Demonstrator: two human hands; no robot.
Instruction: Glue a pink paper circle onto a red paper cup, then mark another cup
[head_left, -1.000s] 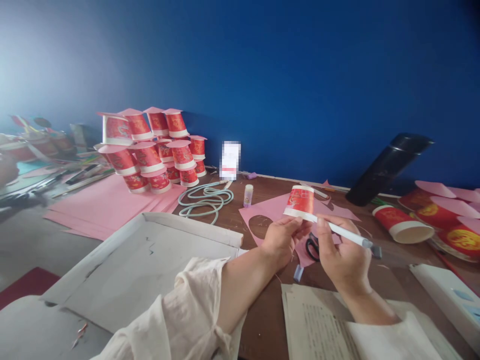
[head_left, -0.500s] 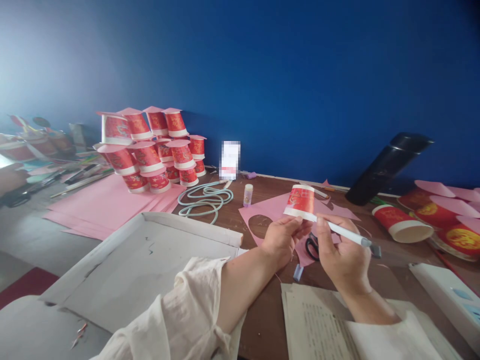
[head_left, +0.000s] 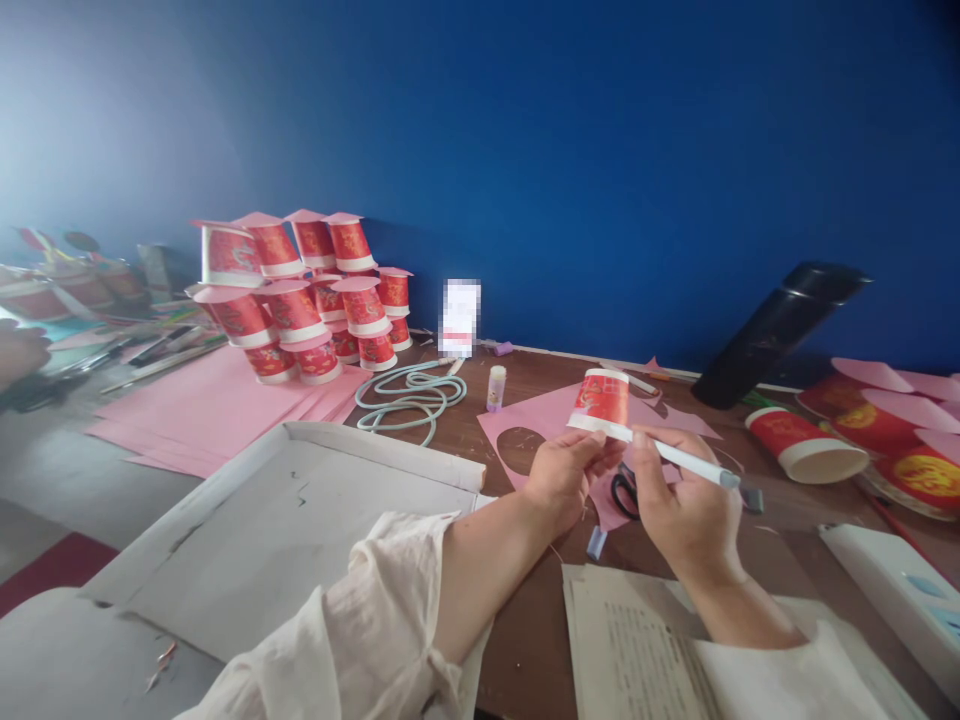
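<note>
My left hand [head_left: 566,478] is closed on the lower part of a red paper cup [head_left: 602,397], held up over the table with its narrow end upward. In my right hand [head_left: 686,500] is a white pen [head_left: 694,463], its tip at the cup's white bottom band. Below my hands lies a pink paper sheet [head_left: 517,418] with a round hole cut in it. The black handle of scissors [head_left: 624,492] shows between my hands, partly hidden. A glue stick [head_left: 496,388] stands uncapped to the left of the cup.
Stacked red cups with pink tops [head_left: 289,310] stand at the left on pink sheets [head_left: 225,410]. A cardboard tray [head_left: 285,520], coiled cable [head_left: 409,400], propped phone [head_left: 461,318], printed papers [head_left: 630,630], black bottle [head_left: 776,335] and lying cup [head_left: 806,445] surround my hands. Another person's hand [head_left: 21,352] is far left.
My hands, the cup and the pen stay almost in place. At the far left, the other person's hand has shifted slightly.
</note>
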